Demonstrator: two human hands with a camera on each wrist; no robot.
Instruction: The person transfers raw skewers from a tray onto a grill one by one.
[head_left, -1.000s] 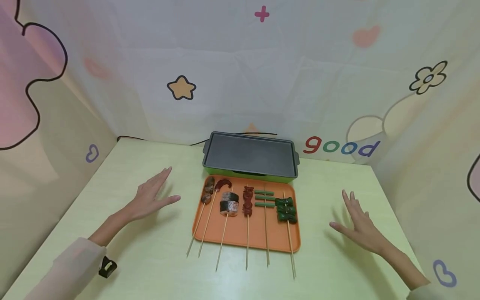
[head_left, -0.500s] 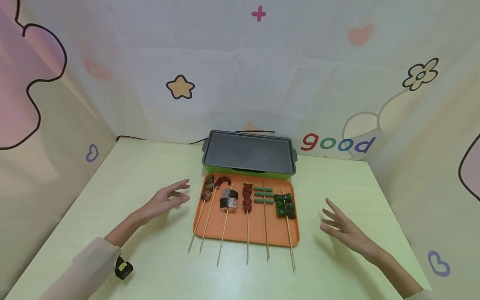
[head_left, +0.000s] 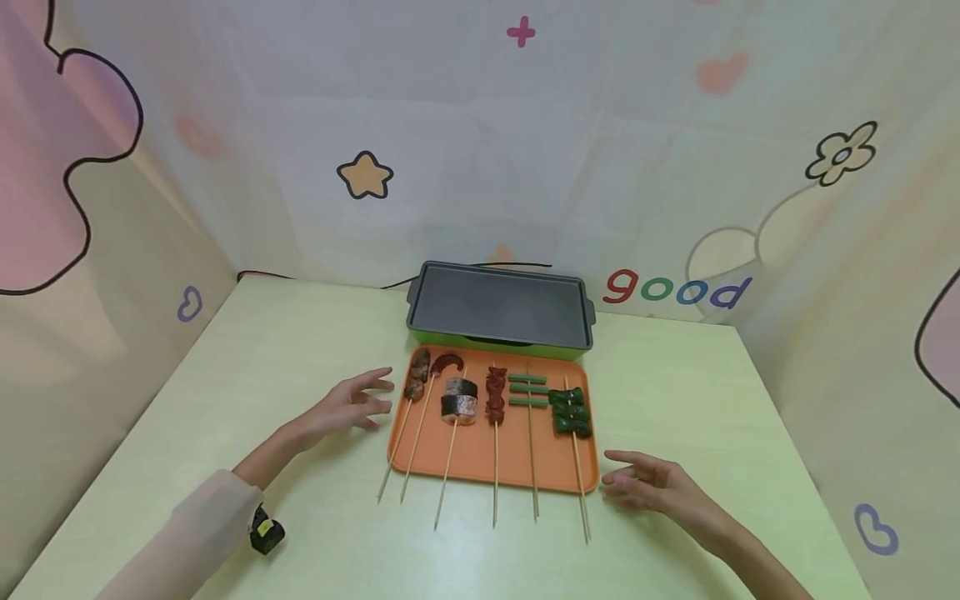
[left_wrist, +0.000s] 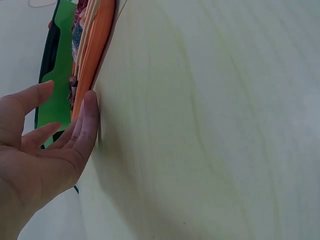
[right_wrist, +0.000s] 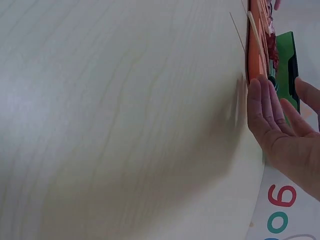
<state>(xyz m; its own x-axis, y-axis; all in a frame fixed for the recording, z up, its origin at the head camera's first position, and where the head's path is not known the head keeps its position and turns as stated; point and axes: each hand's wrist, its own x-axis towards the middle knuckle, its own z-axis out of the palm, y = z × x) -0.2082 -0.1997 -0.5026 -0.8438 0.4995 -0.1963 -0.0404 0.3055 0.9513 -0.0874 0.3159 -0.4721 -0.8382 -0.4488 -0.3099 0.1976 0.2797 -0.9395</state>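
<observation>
Both hands hover at the sides of an orange tray. My left hand is close to its left edge, fingers spread and slightly bent, holding nothing. At the lower right corner, my right hand has relaxed fingers and also holds nothing. From the head view I cannot tell whether either hand touches the rim. Several skewers lie across the tray: brown chunks, a curled dark-red piece, black-and-white rolled pieces, red meat, green sticks and folded dark-green pieces.
Right behind the tray stands an electric griddle with a grey plate and green base. Stick ends overhang the tray's front edge. Pale table surrounds them, with printed cloth behind and at both sides. A black cable runs along the back.
My two hands have come inward from wide apart, the left moving right and down, the right moving left and down, to the tray's sides. The tray and skewers stay put.
</observation>
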